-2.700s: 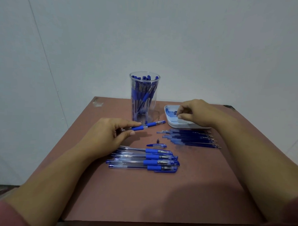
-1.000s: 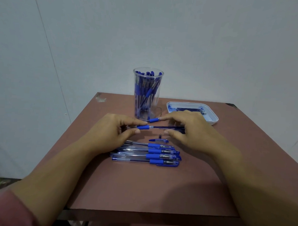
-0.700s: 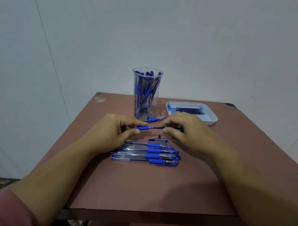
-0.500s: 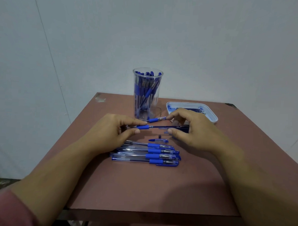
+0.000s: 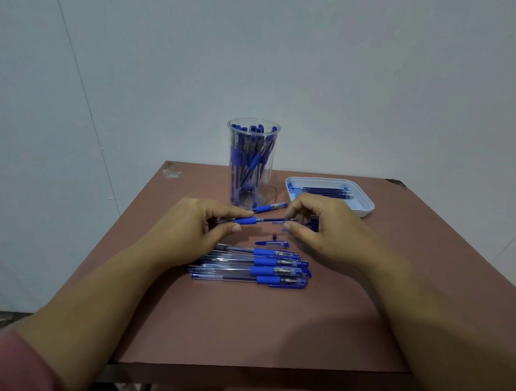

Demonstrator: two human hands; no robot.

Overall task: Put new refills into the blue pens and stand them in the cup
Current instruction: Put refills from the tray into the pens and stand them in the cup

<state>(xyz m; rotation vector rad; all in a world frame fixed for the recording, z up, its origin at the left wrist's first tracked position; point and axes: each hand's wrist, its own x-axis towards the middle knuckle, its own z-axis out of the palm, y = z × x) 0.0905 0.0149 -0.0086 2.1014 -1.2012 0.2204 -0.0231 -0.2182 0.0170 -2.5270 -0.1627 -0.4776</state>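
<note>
**Refill partway into a pen, both hands on it**

The left hand (image 5: 190, 230) holds a clear pen (image 5: 245, 220) level just above the worktop (image 5: 245, 327), its grip closed round the barrel behind the blue sleeve. A dark refill (image 5: 275, 219) sticks out of the pen's front end towards the right hand (image 5: 332, 234), whose thumb and forefinger pinch the refill near its tip.

Just behind the hands stands the clear cup (image 5: 264, 195), packed with upright blue pens. A short blue pen piece (image 5: 269, 208) lies at its foot. To the right of the cup sits a white tray (image 5: 367, 204) with a few refills (image 5: 325, 192) in it.

Between the hands and the person lie a small metal tip (image 5: 274, 234), a blue cap (image 5: 272, 243), and a row of capped pens (image 5: 256, 269) side by side.
</note>
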